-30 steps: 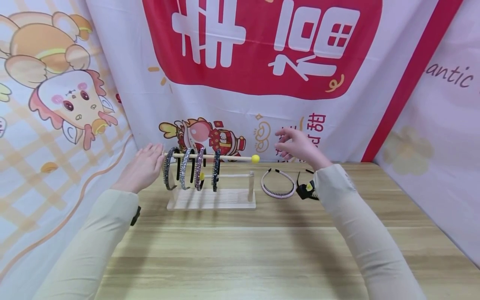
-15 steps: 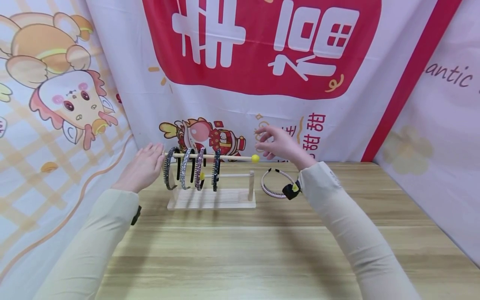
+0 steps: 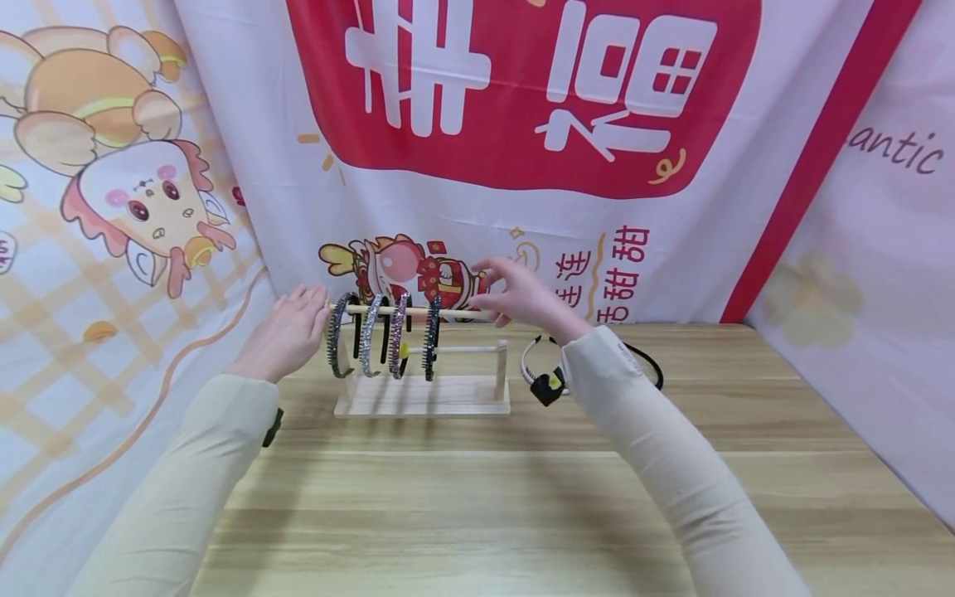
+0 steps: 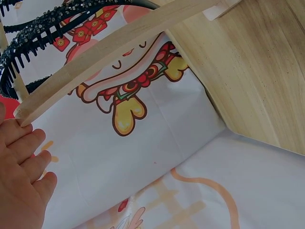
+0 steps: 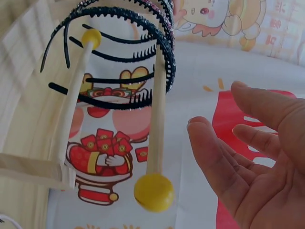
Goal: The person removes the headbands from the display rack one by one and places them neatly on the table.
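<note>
Several toothed, glittery headbands (image 3: pixel 429 340) hang on the upper rod (image 3: pixel 464 314) of a wooden stand (image 3: pixel 448 402). My left hand (image 3: pixel 287 332) lies at the rod's left end. In the left wrist view, its fairly straight fingers (image 4: pixel 28 143) touch the end of the stand's wooden upright (image 4: pixel 105 59). At the rod's other end, my right hand (image 3: pixel 525 294) hovers with thumb and fingers apart. The right wrist view shows it beside the yellow ball (image 5: pixel 154 192) on the rod's tip, a gap between them, holding nothing.
Right of the stand, a pale headband (image 3: pixel 526 358) lies on the wooden table (image 3: pixel 448 514), partly hidden by the right wrist's black camera (image 3: pixel 548 386). A black headband (image 3: pixel 658 371) lies farther right, partly behind the sleeve. Printed cloth walls (image 3: pixel 671 274) stand at back and sides.
My right hand has moved left, from above the loose headbands to the yellow ball end of the rod. The left hand and the hanging headbands stay where they were.
</note>
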Motion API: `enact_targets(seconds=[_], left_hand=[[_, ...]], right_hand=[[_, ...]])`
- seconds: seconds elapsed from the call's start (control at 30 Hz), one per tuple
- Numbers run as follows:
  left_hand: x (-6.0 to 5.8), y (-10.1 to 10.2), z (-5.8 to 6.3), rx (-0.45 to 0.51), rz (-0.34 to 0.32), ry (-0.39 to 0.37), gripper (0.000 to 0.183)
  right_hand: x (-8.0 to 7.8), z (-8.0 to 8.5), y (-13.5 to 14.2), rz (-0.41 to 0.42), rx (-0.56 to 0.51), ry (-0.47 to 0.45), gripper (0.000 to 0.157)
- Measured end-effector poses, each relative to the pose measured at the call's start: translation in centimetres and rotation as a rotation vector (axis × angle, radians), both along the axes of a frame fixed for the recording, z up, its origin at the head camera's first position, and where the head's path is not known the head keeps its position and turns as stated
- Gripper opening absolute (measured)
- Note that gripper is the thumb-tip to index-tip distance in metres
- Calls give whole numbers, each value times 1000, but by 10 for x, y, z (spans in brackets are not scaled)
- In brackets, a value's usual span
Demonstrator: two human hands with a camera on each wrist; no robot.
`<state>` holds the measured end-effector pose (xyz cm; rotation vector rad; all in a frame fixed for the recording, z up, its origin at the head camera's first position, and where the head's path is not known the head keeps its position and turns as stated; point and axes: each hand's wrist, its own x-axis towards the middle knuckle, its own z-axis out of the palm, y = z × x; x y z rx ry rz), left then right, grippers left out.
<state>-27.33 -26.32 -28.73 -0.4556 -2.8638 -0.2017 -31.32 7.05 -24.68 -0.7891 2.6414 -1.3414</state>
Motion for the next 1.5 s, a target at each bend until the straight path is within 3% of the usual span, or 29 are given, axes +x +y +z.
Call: enact_targets(seconds=[0.33, 0.93, 1.27, 1.5], left_hand=[[0, 1, 0, 6, -11, 35, 50], [2, 2, 2, 7, 0, 3, 51], [3, 4, 3, -1, -1, 8, 50], [4, 3, 3, -2, 0, 11, 51]], right_hand=[[2, -9, -24, 54, -8, -25, 54], [1, -34, -48, 75, 29, -110, 64], [3, -42, -55, 79, -61, -180, 72], [3, -47, -61, 47, -93, -152, 67]])
